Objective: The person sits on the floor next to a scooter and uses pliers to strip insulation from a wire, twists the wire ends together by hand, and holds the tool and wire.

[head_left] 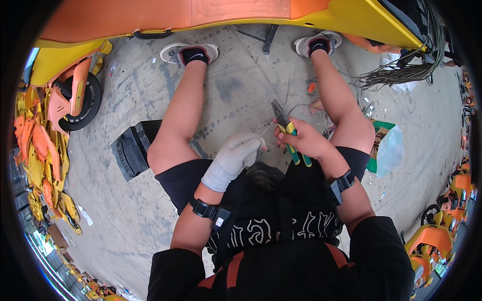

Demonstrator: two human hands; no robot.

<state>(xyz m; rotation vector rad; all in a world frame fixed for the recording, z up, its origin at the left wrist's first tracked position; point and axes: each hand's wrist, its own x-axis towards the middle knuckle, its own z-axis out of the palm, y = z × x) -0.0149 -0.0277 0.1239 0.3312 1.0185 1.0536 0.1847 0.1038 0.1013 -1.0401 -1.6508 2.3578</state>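
Note:
Above my lap, my left hand [235, 154], in a pale work glove, is closed with its fingertips pinching a thin wire [267, 128]. The wire slants up from the glove toward the right hand. My bare right hand [310, 141] is wrapped round a pair of pliers [279, 111] with yellow and green handles. Their jaws point up and to the left, away from me. Whether the jaws grip the wire cannot be made out, but the wire's upper end passes close beside them and the right fingers.
An orange and yellow vehicle body [241, 10] spans the far side. A black plastic box [131, 150] sits left of my leg. At the right lie a green and clear bag [386, 148] and a bundle of cables [401, 75]. Orange and yellow panels [42, 150] are heaped at far left.

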